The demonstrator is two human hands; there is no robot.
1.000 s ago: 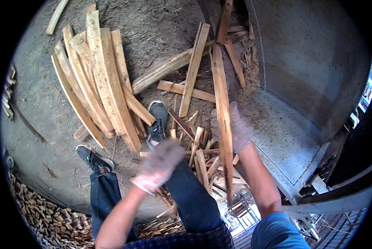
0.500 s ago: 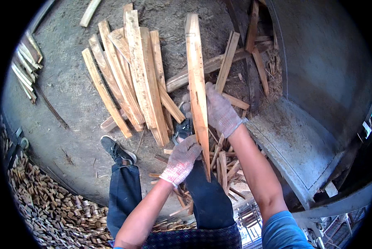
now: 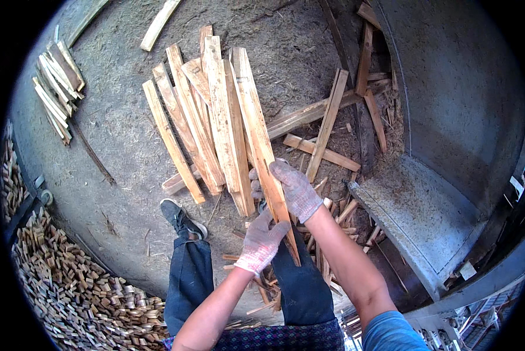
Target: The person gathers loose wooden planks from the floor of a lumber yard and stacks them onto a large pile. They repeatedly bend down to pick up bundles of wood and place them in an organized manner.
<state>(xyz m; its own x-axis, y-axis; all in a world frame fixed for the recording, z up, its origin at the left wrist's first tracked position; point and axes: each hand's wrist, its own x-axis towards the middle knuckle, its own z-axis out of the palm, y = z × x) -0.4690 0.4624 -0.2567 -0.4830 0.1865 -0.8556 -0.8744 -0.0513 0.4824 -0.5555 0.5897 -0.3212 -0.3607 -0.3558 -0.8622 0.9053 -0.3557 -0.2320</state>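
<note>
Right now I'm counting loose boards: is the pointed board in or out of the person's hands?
The board is in: the left hand and right hand grip its nearer half. Whether it touches the pile: cannot tell.

The gloved left hand (image 3: pixel 263 237) grips the tapered near end of a long board (image 3: pixel 252 117), and the gloved right hand (image 3: pixel 297 187) clasps it slightly farther up. Loose boards (image 3: pixel 217 111) lie side by side on the floor (image 3: pixel 122 146). Short wood pieces (image 3: pixel 84 281) heap at its near left corner; a metal panel (image 3: pixel 450 99) stands along its right edge.
</note>
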